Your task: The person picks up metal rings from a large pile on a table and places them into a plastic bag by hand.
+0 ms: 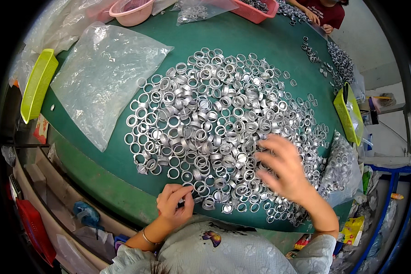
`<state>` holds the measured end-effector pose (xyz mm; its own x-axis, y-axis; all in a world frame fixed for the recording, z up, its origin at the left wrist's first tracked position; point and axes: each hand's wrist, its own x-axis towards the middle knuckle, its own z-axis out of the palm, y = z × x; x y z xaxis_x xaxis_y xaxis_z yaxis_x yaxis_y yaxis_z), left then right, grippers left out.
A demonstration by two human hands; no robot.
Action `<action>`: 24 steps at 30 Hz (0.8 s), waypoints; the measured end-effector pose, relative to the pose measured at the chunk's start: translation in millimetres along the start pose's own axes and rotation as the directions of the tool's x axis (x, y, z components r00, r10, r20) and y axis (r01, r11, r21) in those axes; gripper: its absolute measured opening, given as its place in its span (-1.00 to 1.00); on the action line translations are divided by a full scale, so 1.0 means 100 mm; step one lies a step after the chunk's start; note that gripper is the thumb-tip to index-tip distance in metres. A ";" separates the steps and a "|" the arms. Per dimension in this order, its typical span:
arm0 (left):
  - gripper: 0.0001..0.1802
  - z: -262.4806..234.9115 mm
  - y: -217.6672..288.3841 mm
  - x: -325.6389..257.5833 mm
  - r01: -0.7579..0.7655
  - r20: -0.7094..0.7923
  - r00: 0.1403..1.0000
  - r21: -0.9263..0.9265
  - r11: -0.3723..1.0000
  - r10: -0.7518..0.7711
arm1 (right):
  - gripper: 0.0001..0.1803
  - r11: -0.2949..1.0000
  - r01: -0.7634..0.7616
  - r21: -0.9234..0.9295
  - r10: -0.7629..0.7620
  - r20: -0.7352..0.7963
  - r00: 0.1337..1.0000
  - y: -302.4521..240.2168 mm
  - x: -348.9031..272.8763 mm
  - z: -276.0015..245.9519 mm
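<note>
A broad heap of silver metal rings (pixel 210 114) covers the middle of the green table (pixel 137 178). At the heap's near edge is my left hand (pixel 173 203), its fingers curled together beside a few loose rings; what they hold, if anything, is hidden. My right hand (pixel 285 171) is over the right part of the heap, somewhat blurred, with its fingers spread apart and no ring visible in them. Some of the rings stand on edge or overlap, and a few seem to have flat discs in them.
A clear plastic sheet (pixel 107 77) lies left of the heap, near a yellow-green basket (pixel 39 86). A bag of rings (pixel 340 171) and another green basket (pixel 348 114) are at the right. Pink baskets (pixel 132 11) stand at the far edge. Another person (pixel 326 16) works at far right.
</note>
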<state>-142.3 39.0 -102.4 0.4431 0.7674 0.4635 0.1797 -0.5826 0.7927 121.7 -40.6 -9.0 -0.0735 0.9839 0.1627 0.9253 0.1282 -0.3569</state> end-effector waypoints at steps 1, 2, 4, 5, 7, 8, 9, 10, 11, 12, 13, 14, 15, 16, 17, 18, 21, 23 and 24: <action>-0.69 -0.01 0.00 0.01 -0.003 0.008 1.000 -0.001 1.000 0.003 | -0.56 0.997 0.078 0.022 -0.080 0.108 0.991 -0.11 0.06 0.06; -0.69 -0.01 0.00 0.02 -0.007 0.006 1.000 -0.015 1.000 0.007 | -0.50 0.987 0.153 0.053 -0.161 0.213 0.964 -0.21 0.11 0.12; -0.69 -0.01 -0.01 0.02 -0.012 -0.002 1.000 -0.033 0.999 0.012 | -0.48 0.978 0.210 -0.006 -0.200 0.275 0.940 -0.25 0.11 0.28; -0.69 -0.01 -0.01 0.02 -0.016 -0.001 1.000 -0.040 0.999 0.016 | -0.49 0.980 0.193 -0.050 -0.172 0.278 0.945 -0.20 0.10 0.33; -0.69 -0.01 0.00 0.00 -0.016 -0.009 1.000 -0.037 0.999 0.015 | -0.53 0.979 0.149 -0.139 -0.104 0.285 0.953 -0.11 0.07 0.35; -0.70 -0.01 0.02 -0.01 -0.004 -0.006 1.000 -0.039 0.999 0.003 | -0.55 0.978 0.116 -0.171 -0.073 0.238 0.968 -0.06 0.05 0.32; -0.71 -0.01 0.03 -0.01 0.008 -0.006 1.000 -0.044 0.999 -0.008 | -0.57 0.975 0.081 -0.205 -0.041 0.191 0.981 0.00 0.05 0.29; -0.72 -0.02 0.03 -0.01 0.019 -0.004 1.000 -0.050 0.999 -0.019 | -0.59 0.970 0.044 -0.237 -0.010 0.142 0.990 0.05 0.05 0.27; -0.72 -0.03 0.02 -0.02 0.018 -0.008 1.000 -0.047 0.999 -0.018 | -0.60 0.966 0.026 -0.257 0.003 0.112 0.994 0.12 0.05 0.24; -0.72 -0.02 0.02 -0.02 0.016 -0.012 1.000 -0.054 0.998 -0.017 | -0.61 0.959 0.004 -0.283 0.021 0.085 0.996 0.19 0.03 0.20; -0.72 -0.02 0.02 -0.02 0.015 -0.016 1.000 -0.060 0.998 -0.016 | -0.63 0.951 -0.018 -0.309 0.037 0.056 0.998 0.23 0.01 0.17; -0.72 -0.01 0.01 -0.02 0.010 -0.021 1.000 -0.066 0.998 -0.012 | -0.63 0.949 -0.054 -0.312 0.064 0.022 0.998 0.24 -0.01 0.14; -0.72 -0.01 0.01 -0.02 0.006 -0.024 1.000 -0.071 0.997 -0.008 | -0.63 0.946 -0.092 -0.312 0.092 -0.014 0.996 0.24 -0.03 0.12; -0.72 0.00 0.01 -0.02 0.002 -0.026 1.000 -0.076 0.997 -0.004 | -0.64 0.942 -0.130 -0.310 0.120 -0.049 0.992 0.24 -0.05 0.10; -0.72 0.00 0.01 -0.02 0.004 -0.027 1.000 -0.077 0.997 -0.006 | -0.66 0.941 -0.194 -0.277 0.175 -0.091 0.980 0.26 -0.09 0.10; -0.72 0.00 0.01 -0.02 0.006 -0.030 1.000 -0.075 0.997 -0.008 | -0.65 0.932 -0.220 -0.288 0.202 -0.091 0.975 0.27 -0.09 0.08; -0.72 0.00 0.00 -0.04 0.004 -0.035 0.999 -0.074 0.997 -0.007 | -0.66 0.918 -0.285 -0.275 0.271 -0.090 0.958 0.29 -0.14 -0.01; -0.72 0.00 0.00 -0.04 -0.002 -0.040 0.999 -0.079 0.997 -0.001 | -0.65 0.904 -0.360 -0.230 0.341 -0.118 0.933 0.34 -0.25 0.00; -0.72 0.00 0.00 -0.04 -0.006 -0.044 0.999 -0.081 0.997 0.002 | -0.64 0.893 -0.389 -0.228 0.358 -0.163 0.919 0.38 -0.30 0.01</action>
<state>-143.6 35.9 -104.0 0.4045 0.7771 0.4823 0.1051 -0.5633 0.8195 158.7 -64.9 -28.2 0.3247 0.9301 0.1718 0.9395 -0.2963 -0.1719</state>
